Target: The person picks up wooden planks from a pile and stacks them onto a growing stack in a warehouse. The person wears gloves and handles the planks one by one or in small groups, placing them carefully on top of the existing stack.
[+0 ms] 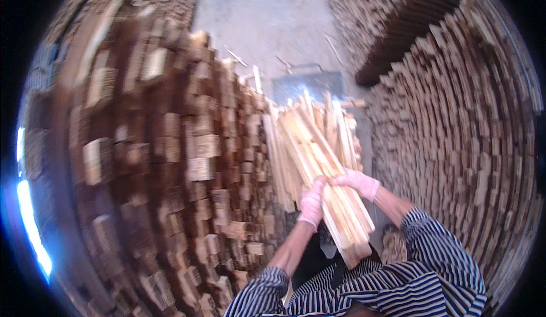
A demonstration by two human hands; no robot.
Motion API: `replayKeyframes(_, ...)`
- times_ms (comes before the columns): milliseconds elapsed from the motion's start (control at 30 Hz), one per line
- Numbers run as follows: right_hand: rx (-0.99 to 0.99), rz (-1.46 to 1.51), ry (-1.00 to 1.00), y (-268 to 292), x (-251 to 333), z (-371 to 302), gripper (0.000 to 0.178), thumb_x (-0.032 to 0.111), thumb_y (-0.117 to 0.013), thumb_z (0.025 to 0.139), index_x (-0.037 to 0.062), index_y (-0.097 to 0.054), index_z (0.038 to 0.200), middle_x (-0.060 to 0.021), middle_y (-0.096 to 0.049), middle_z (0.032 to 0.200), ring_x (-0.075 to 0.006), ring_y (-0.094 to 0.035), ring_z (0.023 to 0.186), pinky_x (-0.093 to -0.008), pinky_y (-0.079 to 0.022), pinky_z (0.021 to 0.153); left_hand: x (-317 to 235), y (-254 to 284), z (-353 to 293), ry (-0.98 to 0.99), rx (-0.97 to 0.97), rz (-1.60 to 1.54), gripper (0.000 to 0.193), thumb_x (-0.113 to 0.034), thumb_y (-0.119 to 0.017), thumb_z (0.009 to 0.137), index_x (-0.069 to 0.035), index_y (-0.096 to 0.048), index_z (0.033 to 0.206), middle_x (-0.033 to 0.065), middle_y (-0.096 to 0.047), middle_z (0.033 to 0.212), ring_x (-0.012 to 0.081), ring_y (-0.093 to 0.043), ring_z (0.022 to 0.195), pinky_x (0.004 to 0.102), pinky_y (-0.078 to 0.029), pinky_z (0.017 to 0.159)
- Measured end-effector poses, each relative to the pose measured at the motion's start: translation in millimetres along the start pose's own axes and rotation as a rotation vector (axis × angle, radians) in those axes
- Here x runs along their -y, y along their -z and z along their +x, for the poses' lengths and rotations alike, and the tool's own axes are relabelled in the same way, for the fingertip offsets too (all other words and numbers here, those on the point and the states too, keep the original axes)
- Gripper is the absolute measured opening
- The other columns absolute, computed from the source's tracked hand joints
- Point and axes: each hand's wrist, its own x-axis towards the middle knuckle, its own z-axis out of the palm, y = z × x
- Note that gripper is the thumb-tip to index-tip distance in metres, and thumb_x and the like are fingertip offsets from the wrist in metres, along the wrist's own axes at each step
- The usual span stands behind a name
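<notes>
A bundle of long pale wooden boards point(310, 143) is held in front of my body, tilted with its near end close to my waist. My left hand point(311, 202), in a pink glove, grips the bundle's left side. From the right, my right hand point(357, 182), gloved the same way, is closed over its top and right edge. Fingers of both hands are partly hidden by the wood and blur. Beyond and below the bundle lies a pile of similar loose boards point(277, 157).
Tall stacks of boards with uneven protruding ends rise close on my left point(203, 146). Another high board stack point(449, 118) lines the right side. Ahead, a dark flat cart or plate point(310, 85) rests on the grey floor point(261, 15), with scattered wood strips around it.
</notes>
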Motion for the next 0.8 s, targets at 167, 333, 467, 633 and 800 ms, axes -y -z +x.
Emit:
replayKeyframes(167,-0.100,-0.040,0.227,-35,101,-41,0.079,0.017,-0.087,0.072,0.0036,-0.049,0.139,-0.0082,-0.063,0.126,-0.0179,-0.061,0.112,-0.0328,-0.049,0.097,-115,-80,-103,-0.471,0.004,0.271,0.073,-0.027,-0.081,0.080,0.006,-0.043,0.133,0.0166,-0.062,0.116,0.0211,-0.063,0.096,0.0328,-0.053,0.086)
replayKeyframes(333,0.118,-0.243,0.550,-157,281,-111,0.084,0.017,-0.090,0.068,0.0032,-0.047,0.139,-0.0088,-0.063,0.125,-0.0194,-0.060,0.112,-0.0340,-0.050,0.097,-245,-114,-222,-0.964,0.167,0.101,0.067,-0.013,-0.080,0.080,0.000,-0.043,0.135,0.0105,-0.060,0.116,0.0170,-0.060,0.101,0.0319,-0.052,0.088)
replayKeyframes(467,0.323,-0.655,0.904,-260,407,-129,0.076,0.026,-0.085,0.069,0.0005,-0.052,0.133,-0.0107,-0.064,0.120,-0.0183,-0.061,0.106,-0.0323,-0.051,0.091,-316,-110,-318,-1.183,0.118,-0.129,0.068,-0.013,-0.079,0.081,-0.003,-0.042,0.138,0.0087,-0.059,0.115,0.0188,-0.060,0.098,0.0340,-0.053,0.087)
replayKeyframes(633,-0.015,-1.662,0.877,-432,519,-137,0.064,0.020,-0.071,0.069,-0.0007,-0.055,0.127,-0.0175,-0.068,0.102,-0.0250,-0.067,0.089,-0.0372,-0.055,0.080,-355,-89,-413,-1.416,-0.063,-0.204,0.055,-0.037,-0.057,0.092,0.001,-0.047,0.130,0.0160,-0.060,0.112,0.0289,-0.063,0.102,0.0439,-0.054,0.093)
replayKeyframes(800,-0.135,-1.934,1.094,-542,466,-21,0.062,0.020,-0.064,0.082,0.0065,-0.044,0.139,-0.0223,-0.066,0.104,-0.0349,-0.067,0.094,-0.0455,-0.055,0.082,-374,-40,-494,-1.385,-0.274,-0.279,0.058,-0.048,-0.057,0.089,0.001,-0.051,0.120,0.0165,-0.059,0.103,0.0315,-0.064,0.098,0.0443,-0.054,0.090)
